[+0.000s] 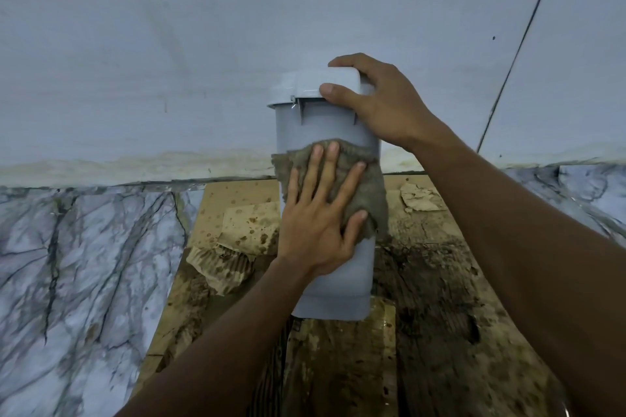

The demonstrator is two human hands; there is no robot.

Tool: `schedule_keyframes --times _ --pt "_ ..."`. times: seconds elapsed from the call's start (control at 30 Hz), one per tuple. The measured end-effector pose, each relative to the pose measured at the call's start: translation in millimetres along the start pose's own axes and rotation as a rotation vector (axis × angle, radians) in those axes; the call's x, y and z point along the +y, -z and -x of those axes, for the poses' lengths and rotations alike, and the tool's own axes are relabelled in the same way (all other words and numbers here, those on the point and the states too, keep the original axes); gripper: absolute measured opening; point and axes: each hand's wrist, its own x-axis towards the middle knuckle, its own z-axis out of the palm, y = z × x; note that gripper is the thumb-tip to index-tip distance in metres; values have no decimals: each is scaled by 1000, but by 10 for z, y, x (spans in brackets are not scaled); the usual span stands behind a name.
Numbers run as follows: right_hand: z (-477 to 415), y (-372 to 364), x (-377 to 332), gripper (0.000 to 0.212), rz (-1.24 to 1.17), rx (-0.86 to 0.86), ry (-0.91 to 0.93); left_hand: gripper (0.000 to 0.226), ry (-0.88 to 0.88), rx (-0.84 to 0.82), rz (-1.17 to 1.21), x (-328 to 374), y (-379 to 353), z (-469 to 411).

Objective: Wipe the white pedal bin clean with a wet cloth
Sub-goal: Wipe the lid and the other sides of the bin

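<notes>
The white pedal bin [333, 284] stands upright on stained cardboard, close to the wall. A grey-brown wet cloth [371, 186] lies against the middle of its side. My left hand [320, 213] presses flat on the cloth with straight, spread fingers. My right hand [376, 101] grips the lid [321, 83] at the top right, thumb on the front edge and fingers curled over the top.
Wet, dirt-stained cardboard [440, 298] covers the floor under the bin, with torn scraps [237, 247] to its left and one scrap [420, 198] to its right. Marble-patterned floor [78, 264] lies on both sides. A pale wall [169, 61] rises right behind.
</notes>
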Motion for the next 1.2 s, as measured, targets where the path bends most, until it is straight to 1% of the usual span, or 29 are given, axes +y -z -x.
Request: schedule_keyframes --times 0.1,0.23,0.3,0.4,0.43,0.5,0.6,0.73,0.83,1.07,1.13,1.2 --pt "-1 -37 -32 45 5 -3 16 70 80 37 22 -71 87 -306" --pt "9 -16 -36 43 4 -11 19 66 110 37 46 50 118 -510" --pt "19 -20 -13 45 14 -2 38 64 45 23 48 145 66 -375" --pt "17 -28 4 43 -13 4 42 63 -170 -64 -6 167 -62 45" --pt "11 -25 6 43 -21 3 40 64 -215 -94 -12 148 -100 211" --pt "2 -19 0 43 -19 -1 41 66 -230 -130 -25 117 -150 505" --pt "-10 -40 5 42 -30 5 26 69 -112 -99 3 77 -135 553" --pt "-23 -76 -9 40 -44 13 32 73 116 14 33 -2 18 -107" --pt "-32 -56 -21 40 -45 0 42 75 217 36 70 -13 100 -509" --pt "-42 -76 -17 39 -39 -7 29 76 226 19 66 -29 96 -532" --pt "-52 -90 -6 39 -33 8 34 74 233 39 64 1 102 -533" --pt "-66 -100 36 40 -17 36 52 73 199 41 58 42 73 -444"
